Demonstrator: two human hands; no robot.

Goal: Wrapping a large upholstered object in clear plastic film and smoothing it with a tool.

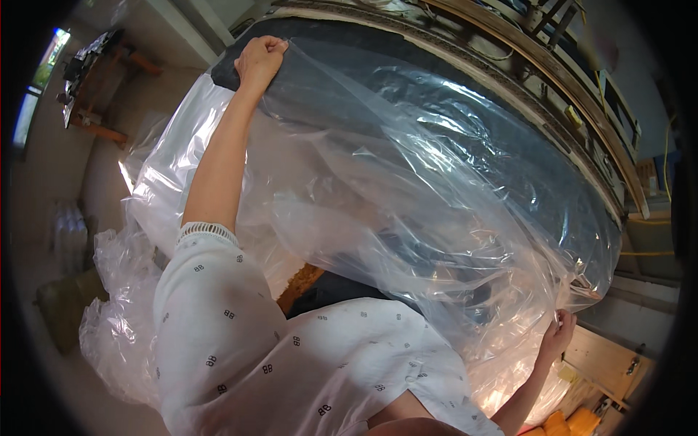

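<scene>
A big see-through plastic sheet point(436, 163) lies in loose, shiny folds over a large dark piece point(327, 33) with a rounded outline. At the far left corner of that piece, my left hand point(259, 64) pinches the sheet's edge between thumb and fingers, arm stretched out. My right hand point(558, 334) is lower on the right side, its fingers closed on a gathered part of the same plastic. Between the hands the sheet runs taut in a diagonal line. More crumpled plastic hangs down past my left arm.
Behind the dark piece runs a long bench point(538, 80) with wooden rails and machine parts. An orange-legged stand point(98, 127) is at the far left. A wooden cabinet point(603, 360) and an orange object point(574, 421) are at the lower right. A yellow cord point(667, 160) hangs on the right.
</scene>
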